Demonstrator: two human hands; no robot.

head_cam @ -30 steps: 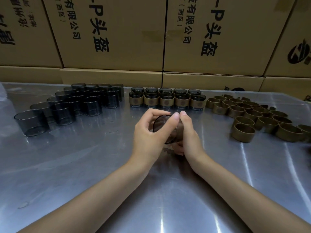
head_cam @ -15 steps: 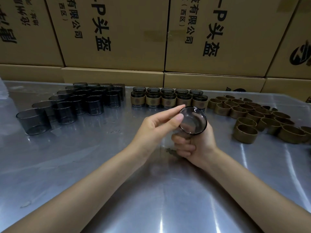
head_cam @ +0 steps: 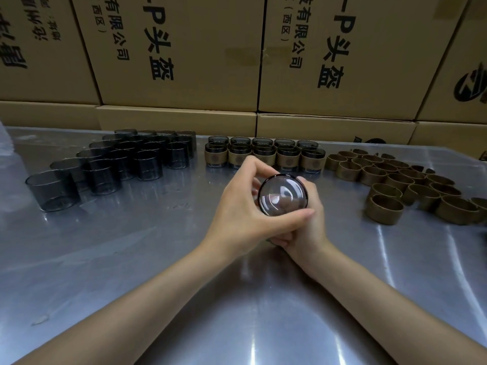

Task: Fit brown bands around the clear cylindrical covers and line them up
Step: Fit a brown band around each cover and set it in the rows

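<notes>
We see boxes (head_cam: 184, 48) behind our table (head_cam: 131, 259); bare covers (head_cam: 110, 164) left, banded covers (head_cam: 263, 154) centre, bands (head_cam: 411, 185) right. Our left hand (head_cam: 245, 212) and right hand (head_cam: 311, 222) both grip one cover (head_cam: 282, 197) above the table.
</notes>
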